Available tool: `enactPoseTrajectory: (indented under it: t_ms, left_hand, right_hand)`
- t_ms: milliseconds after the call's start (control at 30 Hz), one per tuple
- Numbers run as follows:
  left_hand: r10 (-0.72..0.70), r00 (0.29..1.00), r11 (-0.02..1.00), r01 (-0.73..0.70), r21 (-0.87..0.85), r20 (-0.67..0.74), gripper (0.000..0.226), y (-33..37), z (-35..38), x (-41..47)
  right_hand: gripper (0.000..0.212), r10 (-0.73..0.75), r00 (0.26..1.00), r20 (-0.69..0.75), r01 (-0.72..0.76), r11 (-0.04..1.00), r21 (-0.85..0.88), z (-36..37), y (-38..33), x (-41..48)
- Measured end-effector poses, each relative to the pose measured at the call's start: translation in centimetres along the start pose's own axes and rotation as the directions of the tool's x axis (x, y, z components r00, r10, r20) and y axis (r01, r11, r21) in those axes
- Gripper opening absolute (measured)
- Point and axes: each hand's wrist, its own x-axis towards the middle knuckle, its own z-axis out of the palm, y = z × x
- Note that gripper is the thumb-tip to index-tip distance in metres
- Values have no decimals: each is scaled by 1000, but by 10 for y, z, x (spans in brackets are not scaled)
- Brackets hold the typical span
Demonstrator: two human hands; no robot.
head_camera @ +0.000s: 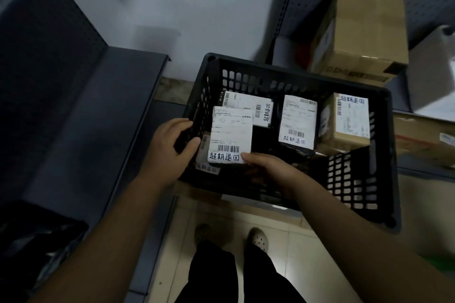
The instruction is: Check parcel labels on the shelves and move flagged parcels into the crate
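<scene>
Head view: the parcel (231,135) lies label-up inside the crate (283,70), just ahead of the right hand (268,172) and right of the left hand (170,147), long axis running away from the person. The right hand pinches its near corner. The left hand curls at the crate's wall, thumb beside the parcel; what it grips is unclear.

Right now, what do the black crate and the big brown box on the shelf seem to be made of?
Crate: likely moulded plastic, dark and matte; its walls show a regular grid of holes. Brown box: probably cardboard, matte tan; sharp folded edges and printed marks low on one side.
</scene>
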Motion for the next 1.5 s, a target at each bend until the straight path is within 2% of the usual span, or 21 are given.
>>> enactPoseTrajectory:
  t_ms: [300, 567, 600, 700, 733, 800, 867, 900, 1067, 1167, 1233, 1333, 1500]
  left_hand:
    - [-35, 999, 998, 36, -51, 21, 44, -48, -5, 15]
    - [14, 998, 998, -10, -63, 57, 48, -73, -2, 16]
    - [23, 999, 998, -20, -66, 49, 48, -74, -2, 17]
    - [34, 999, 995, -31, -91, 27, 47, -76, -3, 17]
    - [37, 999, 995, -35, -93, 25, 46, -76, -3, 17]
    - [44, 999, 995, -42, -86, 21, 47, -76, -3, 16]
    - [41, 999, 996, -39, -86, 18, 47, -75, -3, 15]
    - [39, 999, 996, -38, -85, 18, 47, -74, -2, 14]
    - [15, 1000, 996, -12, -88, 26, 49, -68, -1, 7]
    - [9, 999, 996, -6, -94, 31, 51, -61, -2, 3]
    - [29, 999, 995, -26, -101, 25, 52, -54, -6, 0]
    - [62, 997, 993, -57, -108, 40, 54, -39, -14, -4]
    - [152, 988, 984, -148, -99, 28, 48, 6, -35, -6]
  right_hand:
    - [46, 260, 964, 60, -258, 965, -43, 24, 6, 71]
    - [37, 277, 960, 35, -268, 950, -157, 35, 10, 96]
    - [45, 272, 962, 31, -265, 952, -152, 37, 9, 97]
    - [103, 215, 975, -50, -219, 970, -109, 37, 10, 108]
    - [105, 192, 977, -96, -201, 976, -90, 37, 10, 111]
    - [91, 171, 970, -172, -187, 979, -79, 40, 9, 114]
    - [73, 173, 969, -176, -192, 976, -101, 42, 8, 118]
    - [70, 167, 972, -168, -187, 976, -113, 44, 7, 119]
    - [72, 144, 980, -138, -172, 960, -222, 49, 2, 124]
    - [75, 117, 983, -140, -160, 920, -358, 46, -10, 108]
    - [80, 32, 977, -212, -137, 853, -504, 39, -20, 82]
    - [70, -197, 944, -265, 3, 808, -589, 32, -33, 32]
    - [49, -584, 773, -247, 255, 644, -721, 33, -62, -52]
